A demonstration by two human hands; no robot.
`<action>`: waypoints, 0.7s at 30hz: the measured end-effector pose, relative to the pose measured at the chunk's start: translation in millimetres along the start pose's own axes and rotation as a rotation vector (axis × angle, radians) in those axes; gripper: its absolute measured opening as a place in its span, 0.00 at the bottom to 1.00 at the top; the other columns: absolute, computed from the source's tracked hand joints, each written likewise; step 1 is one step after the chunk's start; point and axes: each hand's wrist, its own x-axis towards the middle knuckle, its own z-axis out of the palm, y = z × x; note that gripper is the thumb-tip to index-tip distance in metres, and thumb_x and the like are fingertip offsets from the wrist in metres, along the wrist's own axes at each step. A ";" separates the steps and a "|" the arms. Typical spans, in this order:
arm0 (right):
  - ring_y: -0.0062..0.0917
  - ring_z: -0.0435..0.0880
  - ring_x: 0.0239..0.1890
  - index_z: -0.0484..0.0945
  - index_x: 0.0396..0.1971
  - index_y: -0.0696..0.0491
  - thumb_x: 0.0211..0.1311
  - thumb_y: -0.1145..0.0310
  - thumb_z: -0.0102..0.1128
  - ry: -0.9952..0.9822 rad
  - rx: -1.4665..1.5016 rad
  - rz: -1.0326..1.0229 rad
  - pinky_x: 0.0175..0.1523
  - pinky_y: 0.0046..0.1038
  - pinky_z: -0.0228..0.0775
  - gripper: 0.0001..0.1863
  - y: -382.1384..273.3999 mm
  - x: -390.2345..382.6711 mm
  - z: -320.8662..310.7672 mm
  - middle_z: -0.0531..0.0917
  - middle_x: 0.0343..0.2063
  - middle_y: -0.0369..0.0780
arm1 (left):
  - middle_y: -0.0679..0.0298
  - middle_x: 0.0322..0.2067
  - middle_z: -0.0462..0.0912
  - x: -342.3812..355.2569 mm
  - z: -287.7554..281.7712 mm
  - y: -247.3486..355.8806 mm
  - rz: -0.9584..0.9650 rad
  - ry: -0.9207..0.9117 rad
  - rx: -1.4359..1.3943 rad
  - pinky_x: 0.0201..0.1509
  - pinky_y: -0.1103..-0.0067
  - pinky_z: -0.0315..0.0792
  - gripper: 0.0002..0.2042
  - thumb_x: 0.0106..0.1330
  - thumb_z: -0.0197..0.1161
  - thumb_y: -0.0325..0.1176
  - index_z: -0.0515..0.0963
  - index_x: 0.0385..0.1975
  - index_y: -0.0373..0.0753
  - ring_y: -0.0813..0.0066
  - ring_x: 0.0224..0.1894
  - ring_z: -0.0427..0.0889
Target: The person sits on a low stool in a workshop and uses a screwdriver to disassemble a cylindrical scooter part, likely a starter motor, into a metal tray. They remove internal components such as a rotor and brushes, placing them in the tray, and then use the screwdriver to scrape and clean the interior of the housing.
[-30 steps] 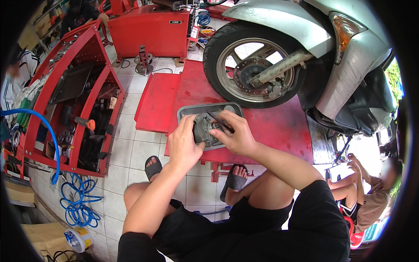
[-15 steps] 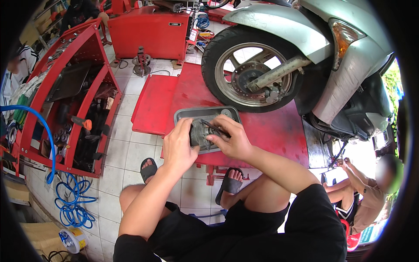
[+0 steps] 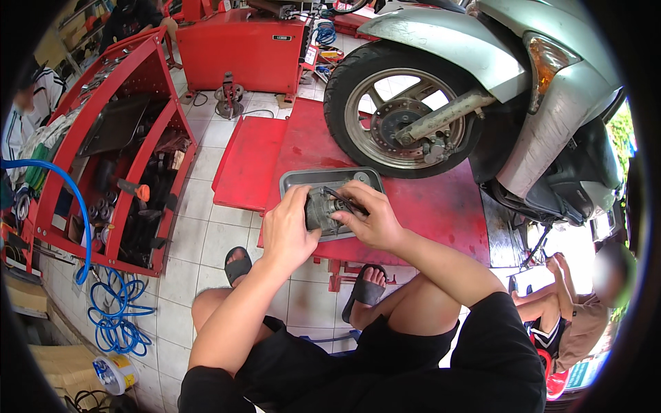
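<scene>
Over a grey metal tray (image 3: 289,179) I hold a grey metal engine part (image 3: 317,212) with a rough cast body; its exact kind is hard to make out. My left hand (image 3: 286,227) is wrapped around its left side, thumb at the near edge. From the right, my right hand (image 3: 375,217) pinches a dark slender piece (image 3: 352,201) against the part's right side. Fingers hide much of both, so I cannot tell whether the dark piece is attached. A small round metal piece (image 3: 361,177) lies in the tray's far right corner.
The tray rests on a red platform (image 3: 427,206), beside a silver scooter's front wheel (image 3: 399,117). At left stands a red tool cart (image 3: 148,175), with a coiled blue hose (image 3: 117,310) and a white bucket (image 3: 113,374) nearer. Another person (image 3: 578,323) sits at right.
The whole view has shifted slightly, with the scene a little farther right. Both hands keep their grip on the grey part, with hardly any change in finger position.
</scene>
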 end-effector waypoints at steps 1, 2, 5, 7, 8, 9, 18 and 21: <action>0.29 0.80 0.36 0.78 0.44 0.63 0.60 0.69 0.71 -0.003 -0.006 0.005 0.36 0.27 0.72 0.17 -0.1 -0.2 -0.6 0.79 0.38 0.43 | 0.51 0.44 0.79 0.0 -0.2 0.1 -0.009 -0.015 -0.001 0.45 0.63 0.78 0.32 0.38 0.74 0.22 0.72 0.50 0.34 0.46 0.43 0.82; 0.30 0.80 0.36 0.78 0.45 0.63 0.59 0.68 0.71 -0.011 -0.014 0.006 0.36 0.28 0.73 0.18 0.1 -0.6 -1.0 0.79 0.38 0.44 | 0.50 0.45 0.79 0.3 -1.2 0.9 -0.017 -0.031 -0.001 0.46 0.62 0.78 0.32 0.38 0.73 0.22 0.72 0.50 0.34 0.46 0.44 0.82; 0.33 0.81 0.40 0.77 0.48 0.62 0.57 0.65 0.74 -0.037 -0.009 0.043 0.40 0.29 0.75 0.24 -0.9 0.2 -3.0 0.79 0.41 0.44 | 0.50 0.46 0.79 1.4 -1.7 2.0 -0.066 -0.068 -0.010 0.46 0.62 0.78 0.31 0.39 0.72 0.21 0.72 0.50 0.33 0.46 0.46 0.82; 0.36 0.82 0.44 0.76 0.51 0.62 0.53 0.61 0.77 -0.064 0.033 0.110 0.45 0.30 0.77 0.30 -8.5 4.5 -8.5 0.80 0.43 0.45 | 0.51 0.46 0.79 1.8 -2.1 1.4 -0.089 -0.092 -0.019 0.46 0.62 0.78 0.31 0.39 0.72 0.21 0.72 0.50 0.34 0.47 0.45 0.82; 0.35 0.82 0.44 0.75 0.53 0.62 0.51 0.60 0.78 -0.065 -0.008 0.049 0.45 0.30 0.76 0.33 -9.2 6.9 -9.1 0.79 0.45 0.46 | 0.51 0.46 0.79 1.6 -1.6 0.2 -0.091 -0.107 -0.025 0.46 0.62 0.78 0.31 0.39 0.72 0.21 0.72 0.50 0.34 0.47 0.45 0.82; 0.34 0.81 0.44 0.74 0.55 0.62 0.48 0.59 0.80 -0.066 -0.050 -0.009 0.46 0.29 0.75 0.37 -9.3 8.6 -10.1 0.79 0.47 0.46 | 0.51 0.46 0.79 1.0 -0.5 -0.6 -0.095 -0.123 -0.032 0.46 0.62 0.78 0.32 0.39 0.73 0.22 0.72 0.50 0.34 0.47 0.45 0.82; 0.30 0.81 0.44 0.77 0.52 0.64 0.34 0.59 0.87 -0.226 0.015 0.148 0.47 0.28 0.74 0.43 -10.5 8.2 -17.1 0.79 0.47 0.44 | 0.54 0.48 0.80 -1.2 -0.3 3.4 0.151 -0.079 0.205 0.46 0.66 0.79 0.30 0.39 0.67 0.17 0.73 0.50 0.33 0.52 0.45 0.83; 0.25 0.79 0.42 0.78 0.50 0.64 0.32 0.62 0.88 -0.211 0.035 0.140 0.44 0.25 0.73 0.42 -3.6 3.0 -15.9 0.79 0.47 0.43 | 0.55 0.47 0.80 -0.6 1.4 7.4 0.184 -0.079 0.261 0.47 0.67 0.80 0.27 0.41 0.65 0.16 0.75 0.47 0.33 0.56 0.45 0.84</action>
